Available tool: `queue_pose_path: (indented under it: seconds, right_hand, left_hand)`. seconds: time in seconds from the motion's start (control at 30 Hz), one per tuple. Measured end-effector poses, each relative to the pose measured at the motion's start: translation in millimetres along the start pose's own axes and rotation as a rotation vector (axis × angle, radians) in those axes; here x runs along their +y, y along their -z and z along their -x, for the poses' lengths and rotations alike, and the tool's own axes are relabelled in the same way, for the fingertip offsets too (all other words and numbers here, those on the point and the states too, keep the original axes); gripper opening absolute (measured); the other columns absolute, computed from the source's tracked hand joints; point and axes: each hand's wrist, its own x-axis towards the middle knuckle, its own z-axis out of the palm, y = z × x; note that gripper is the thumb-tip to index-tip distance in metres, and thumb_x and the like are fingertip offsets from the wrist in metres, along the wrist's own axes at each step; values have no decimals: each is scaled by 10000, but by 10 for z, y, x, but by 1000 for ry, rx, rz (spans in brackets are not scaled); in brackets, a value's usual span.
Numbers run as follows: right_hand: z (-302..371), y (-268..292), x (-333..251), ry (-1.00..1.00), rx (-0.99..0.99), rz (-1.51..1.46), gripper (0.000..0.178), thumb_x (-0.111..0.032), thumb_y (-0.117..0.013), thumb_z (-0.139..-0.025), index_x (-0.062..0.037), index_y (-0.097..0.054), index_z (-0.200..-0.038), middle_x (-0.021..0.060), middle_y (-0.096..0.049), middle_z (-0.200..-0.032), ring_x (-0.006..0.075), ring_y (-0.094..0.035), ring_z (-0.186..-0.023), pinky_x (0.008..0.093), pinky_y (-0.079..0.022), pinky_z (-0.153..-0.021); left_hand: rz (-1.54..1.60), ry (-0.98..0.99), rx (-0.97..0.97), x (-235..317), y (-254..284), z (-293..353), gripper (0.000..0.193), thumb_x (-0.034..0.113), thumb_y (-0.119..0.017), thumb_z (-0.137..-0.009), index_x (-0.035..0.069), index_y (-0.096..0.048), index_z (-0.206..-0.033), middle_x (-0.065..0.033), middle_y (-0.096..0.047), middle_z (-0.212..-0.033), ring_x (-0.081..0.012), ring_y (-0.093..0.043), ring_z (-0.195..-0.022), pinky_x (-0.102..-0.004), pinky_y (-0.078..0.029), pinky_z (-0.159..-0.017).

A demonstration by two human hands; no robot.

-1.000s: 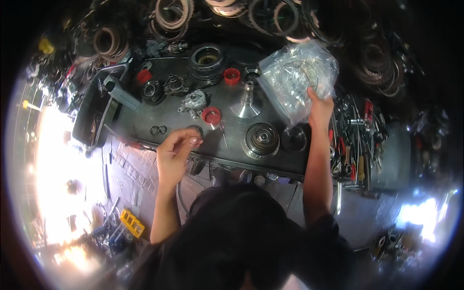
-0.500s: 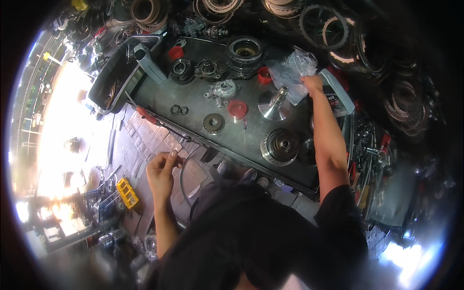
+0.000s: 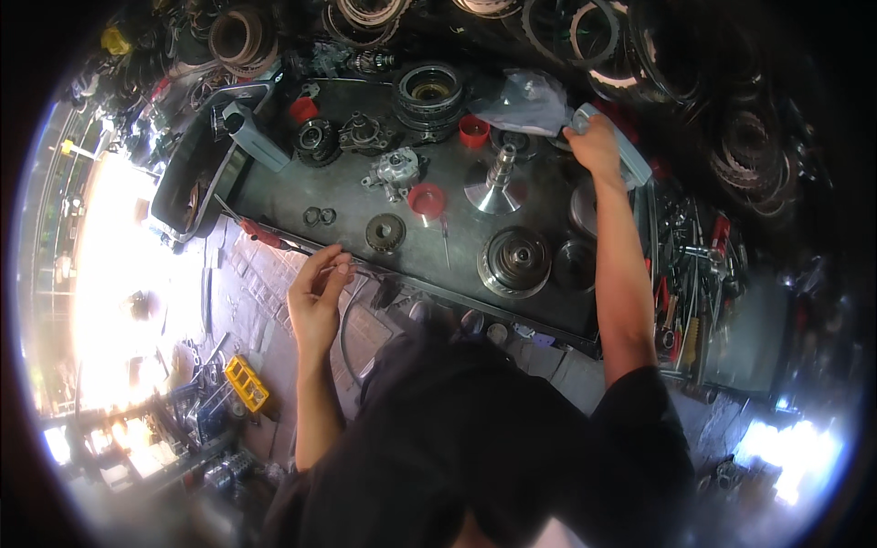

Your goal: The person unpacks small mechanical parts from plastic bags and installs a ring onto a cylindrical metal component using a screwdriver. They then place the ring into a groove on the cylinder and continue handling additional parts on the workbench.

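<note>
My right hand (image 3: 596, 148) reaches over the far right of the dark workbench (image 3: 301, 187), its fingers closed around the neck end of a grey plastic bottle (image 3: 628, 157). A clear plastic bag (image 3: 525, 102) lies just left of that hand, apart from it. In front of the bench edge I hold my left hand (image 3: 316, 297) raised, fingers loosely bent and thumb apart, with nothing visible in it. Nearest to it are a toothed gear (image 3: 385, 234) and two small rings (image 3: 319, 216). A shiny conical shaft (image 3: 495, 187) stands upright in the middle right.
A round drum part (image 3: 514, 262) sits near the front edge. Red cups (image 3: 426, 203), a metal housing (image 3: 395, 172) and a bearing stack (image 3: 427, 99) occupy the bench. A black tray (image 3: 169, 205) holds another grey bottle (image 3: 258, 139). Tools (image 3: 681, 320) crowd the right side.
My right hand has let go of the plastic bag and taken hold of the grey bottle, which has tilted. The bag has settled farther back. My left hand has risen towards the bench edge.
</note>
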Motion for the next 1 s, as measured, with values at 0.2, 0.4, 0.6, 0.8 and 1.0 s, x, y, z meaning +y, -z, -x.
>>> queue_pose_path:
  seconds: [0.2,0.4,0.6,0.8,1.0]
  right_hand:
    - [917,592,-77,-72,121,-385,473,-237,-769,-872,-2,-609,-1249,198,-672,-1221,289,-672,-1082,386,-537,-919]
    - [2004,649,-888,13,123,-1091,271,-142,-705,-953,-46,-647,-1200,90,-671,-1181,131,-653,-1037,253,-529,-851]
    - [2766,-351,-2309,-315,-1083,-1811,498,-420,-447,-1036,-59,-540,-1365,84,-617,-1279,227,-571,-1184,375,-416,-1071]
    - [2930,-689,-3256,-46,-1416,-1492,735,-611,-363,-1027,-65,-416,-1516,201,-570,-1362,333,-552,-1220,452,-401,-1102]
    - [3725,-1207,-3768,1133,-447,-1283,584,-400,-613,-946,19,-531,-1345,249,-601,-1250,389,-515,-1258,503,-340,-1125]
  left_hand:
    - [-82,73,-104,-121,-186,-193,284,23,-651,-958,-4,-655,-1241,-90,-699,-1137,-176,-694,-998,-291,-549,-900]
    - [-165,-328,-96,175,-480,-220,314,37,-656,-943,15,-657,-1256,-173,-639,-1327,-243,-635,-1218,-338,-520,-974]
    - [-506,-872,44,-247,-226,149,549,209,-605,-954,-53,-494,-1423,-347,-343,-1552,-505,-329,-1456,-535,-280,-1190]
    - [-327,-75,263,-1409,675,293,597,277,-546,-982,-12,-416,-1487,-276,-368,-1559,-382,-392,-1444,-481,-341,-1175]
    - [834,487,236,-1067,1557,214,677,377,-498,-1016,-12,-311,-1537,-260,-366,-1557,-364,-405,-1425,-485,-357,-1173]
